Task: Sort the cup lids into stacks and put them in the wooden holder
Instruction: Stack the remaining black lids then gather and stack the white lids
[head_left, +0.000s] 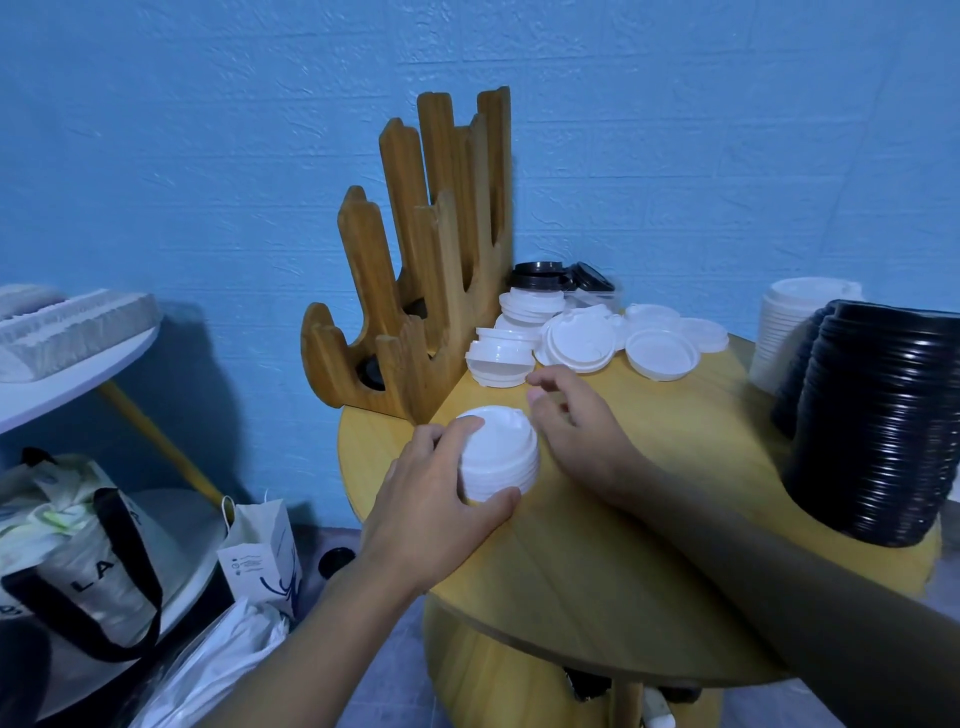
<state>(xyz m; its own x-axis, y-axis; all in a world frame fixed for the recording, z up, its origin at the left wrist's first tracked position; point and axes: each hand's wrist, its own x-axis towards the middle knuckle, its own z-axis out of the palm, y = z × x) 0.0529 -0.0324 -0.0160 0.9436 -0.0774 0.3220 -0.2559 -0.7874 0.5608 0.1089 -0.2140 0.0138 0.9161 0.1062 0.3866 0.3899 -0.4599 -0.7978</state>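
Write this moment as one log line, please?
left hand: grips short stack of white plastic lids | right hand: open beside it

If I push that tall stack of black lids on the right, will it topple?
Possibly: the black lid stack is tall, so a high push may tip it. Its ridged lids look nested, so it would likely slide as one.

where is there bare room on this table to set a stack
Bare wood between the right hand and the black stack, nearer than the loose white lids; also the near table beside the left hand. Crowded: beside the wooden holder and the right edge.
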